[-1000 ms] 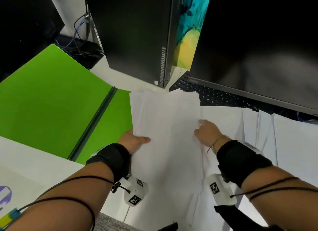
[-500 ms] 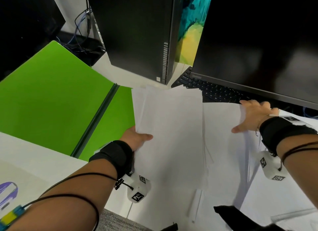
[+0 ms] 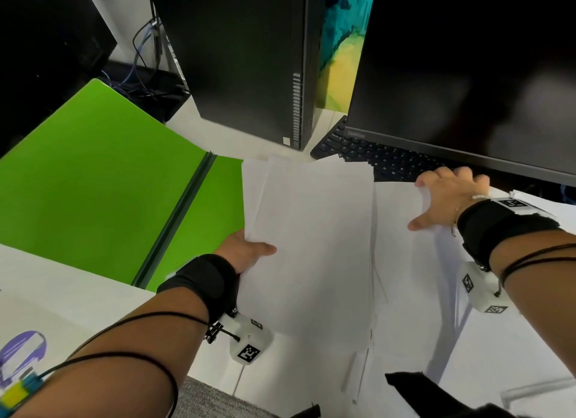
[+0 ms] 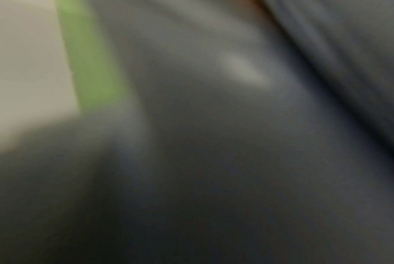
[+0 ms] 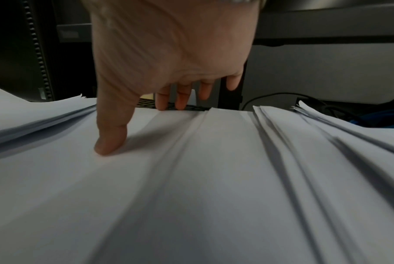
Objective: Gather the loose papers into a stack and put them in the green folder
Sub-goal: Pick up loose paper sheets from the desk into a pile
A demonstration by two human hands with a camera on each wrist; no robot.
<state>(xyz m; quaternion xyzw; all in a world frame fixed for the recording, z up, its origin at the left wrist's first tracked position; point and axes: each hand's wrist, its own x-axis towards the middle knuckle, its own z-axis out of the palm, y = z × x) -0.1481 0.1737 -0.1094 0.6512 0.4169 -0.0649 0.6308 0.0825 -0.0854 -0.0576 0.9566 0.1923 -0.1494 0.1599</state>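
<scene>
A stack of white papers (image 3: 308,246) hangs lifted in the middle, its left edge pinched by my left hand (image 3: 246,249), thumb on top. To the left lies the green folder (image 3: 93,187), open flat on the desk. More loose white sheets (image 3: 402,262) lie spread to the right. My right hand (image 3: 445,199) rests on them near their far edge, fingers straight and spread. In the right wrist view the thumb (image 5: 111,141) presses the top sheet (image 5: 191,178) and the fingertips (image 5: 180,100) reach its far edge. The left wrist view is a blur of grey paper with a green strip (image 4: 89,62).
A black computer tower (image 3: 249,59) stands behind the papers. A dark monitor (image 3: 467,75) overhangs a black keyboard (image 3: 374,159) at the back right. Cables (image 3: 146,62) trail at the back left. A purple-printed item (image 3: 21,352) lies at the near left.
My right hand left the stack's right edge and moved right and away onto the spread sheets by the keyboard. The left hand has kept its hold on the stack.
</scene>
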